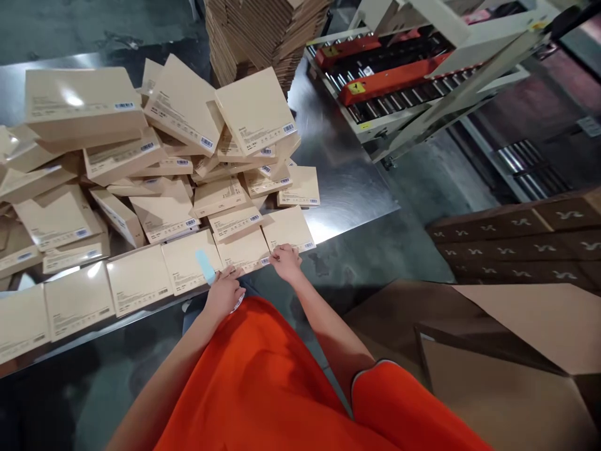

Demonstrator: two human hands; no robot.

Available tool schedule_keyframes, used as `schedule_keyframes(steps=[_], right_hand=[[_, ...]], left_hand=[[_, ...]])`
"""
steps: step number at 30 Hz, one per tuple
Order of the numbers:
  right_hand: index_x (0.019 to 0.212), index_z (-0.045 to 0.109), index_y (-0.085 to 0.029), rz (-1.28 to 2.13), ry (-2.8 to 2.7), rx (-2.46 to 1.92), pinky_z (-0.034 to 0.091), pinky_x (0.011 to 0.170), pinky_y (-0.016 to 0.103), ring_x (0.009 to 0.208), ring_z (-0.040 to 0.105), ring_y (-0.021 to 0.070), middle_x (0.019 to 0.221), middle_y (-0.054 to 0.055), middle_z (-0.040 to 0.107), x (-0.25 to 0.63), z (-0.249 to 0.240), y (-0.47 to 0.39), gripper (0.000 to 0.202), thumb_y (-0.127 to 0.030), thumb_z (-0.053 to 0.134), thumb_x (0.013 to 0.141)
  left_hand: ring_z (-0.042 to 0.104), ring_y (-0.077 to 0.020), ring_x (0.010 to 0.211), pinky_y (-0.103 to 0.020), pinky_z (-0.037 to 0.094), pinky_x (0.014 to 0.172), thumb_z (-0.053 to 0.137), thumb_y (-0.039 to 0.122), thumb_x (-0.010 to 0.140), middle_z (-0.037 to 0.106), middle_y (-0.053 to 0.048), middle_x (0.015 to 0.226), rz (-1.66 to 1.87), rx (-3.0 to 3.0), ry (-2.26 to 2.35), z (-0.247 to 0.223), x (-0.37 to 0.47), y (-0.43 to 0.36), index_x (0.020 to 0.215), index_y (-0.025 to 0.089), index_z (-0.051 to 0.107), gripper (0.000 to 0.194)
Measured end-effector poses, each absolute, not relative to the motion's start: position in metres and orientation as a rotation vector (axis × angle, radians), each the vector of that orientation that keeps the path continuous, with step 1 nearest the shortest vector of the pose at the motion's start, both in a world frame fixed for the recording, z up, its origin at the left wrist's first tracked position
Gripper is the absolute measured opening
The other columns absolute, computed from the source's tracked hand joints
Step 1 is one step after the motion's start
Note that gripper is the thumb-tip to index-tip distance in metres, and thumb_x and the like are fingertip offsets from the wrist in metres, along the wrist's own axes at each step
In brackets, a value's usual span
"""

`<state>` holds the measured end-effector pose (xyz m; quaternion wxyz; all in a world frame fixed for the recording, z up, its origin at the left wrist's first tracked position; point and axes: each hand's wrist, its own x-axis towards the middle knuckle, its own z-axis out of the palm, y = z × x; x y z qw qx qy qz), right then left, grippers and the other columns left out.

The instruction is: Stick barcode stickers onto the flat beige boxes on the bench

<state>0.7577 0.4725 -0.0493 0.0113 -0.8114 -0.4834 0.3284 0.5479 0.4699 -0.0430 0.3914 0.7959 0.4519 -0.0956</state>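
My left hand (224, 292) is closed at the table's front edge, with a light-blue paper-like strip (205, 265) sticking out past its fingers. A bit of white printed material (238, 302) shows under that hand. My right hand (285, 260) has its fingertips pinched together at the barcode corner of a flat cream box (241, 249); what they hold, if anything, is hidden. Beside it on the right lies another cream box (287, 227). Left of these, a printed box (190, 262) lies partly under the blue strip, in a row of similar boxes along the edge.
Behind the row, a loose heap of cream boxes (183, 103) covers the metal table (350, 169). Stacked flat cardboard (267, 31) rises behind it. A roller conveyor machine (394, 81) stands at upper right. Brown cartons (521, 241) and an open carton (507, 388) are at right.
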Motion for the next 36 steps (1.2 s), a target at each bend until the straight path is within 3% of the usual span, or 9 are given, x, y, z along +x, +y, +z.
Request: schedule_keyframes(steps=[14,21,27,31,34,36], right_hand=[[0.075,0.066,-0.021,0.868,-1.634,-2.558,0.036,0.086,0.041,0.108,0.042,0.0282,0.115,0.009,0.054,0.752,-0.051,0.469,0.017,-0.027,0.053,0.084],[0.083,0.066,-0.019,0.754,-1.74,-2.605,0.039,0.081,0.044,0.105,0.046,0.0329,0.113,0.014,0.056,0.746,-0.046,0.478,0.029,-0.048,0.064,0.079],[0.085,0.063,-0.019,0.813,-1.698,-2.585,0.04,0.077,0.038,0.098,0.054,0.0286,0.104,0.012,0.06,0.761,-0.046,0.484,0.015,-0.033,0.066,0.08],[0.086,0.059,-0.018,0.835,-1.642,-2.494,0.041,0.079,0.037,0.1,0.054,0.0283,0.101,0.013,0.06,0.756,-0.033,0.479,0.005,-0.02,0.059,0.082],[0.095,0.055,-0.019,0.917,-1.657,-2.284,0.043,0.082,0.033,0.097,0.055,0.0219,0.1,0.008,0.061,0.724,-0.017,0.467,0.012,-0.027,0.055,0.086],[0.102,0.052,-0.023,1.152,-1.63,-1.958,0.046,0.077,0.027,0.087,0.057,0.0155,0.096,0.002,0.061,0.693,-0.009,0.456,0.019,-0.032,0.055,0.085]], left_hand=[[0.029,-0.0319,0.14,-0.058,0.023,0.113,0.049,0.025,0.087,0.046,-0.008,0.144,-0.227,2.036,1.138,-0.045,0.547,0.469,0.063,0.019,0.063,0.028],[0.03,-0.0322,0.14,-0.058,0.021,0.113,0.053,0.022,0.084,0.049,-0.009,0.142,-0.177,1.984,1.159,-0.048,0.546,0.468,0.061,0.019,0.06,0.025],[0.036,-0.0311,0.137,-0.055,0.022,0.113,0.06,0.019,0.078,0.057,-0.007,0.135,-0.001,1.86,1.206,-0.049,0.547,0.469,0.051,0.019,0.052,0.028],[0.059,-0.0238,0.117,-0.041,0.044,0.101,0.05,0.029,0.086,0.069,-0.008,0.118,0.232,1.697,1.35,-0.04,0.531,0.468,0.067,0.021,0.063,0.024],[0.067,-0.0201,0.09,-0.033,0.053,0.081,0.037,0.037,0.091,0.073,-0.009,0.098,0.429,1.545,1.526,-0.021,0.512,0.46,0.089,0.018,0.066,0.035],[0.066,-0.0185,0.081,-0.029,0.053,0.075,0.039,0.041,0.09,0.072,-0.006,0.087,0.537,1.47,1.593,-0.007,0.503,0.451,0.088,0.017,0.065,0.036]])
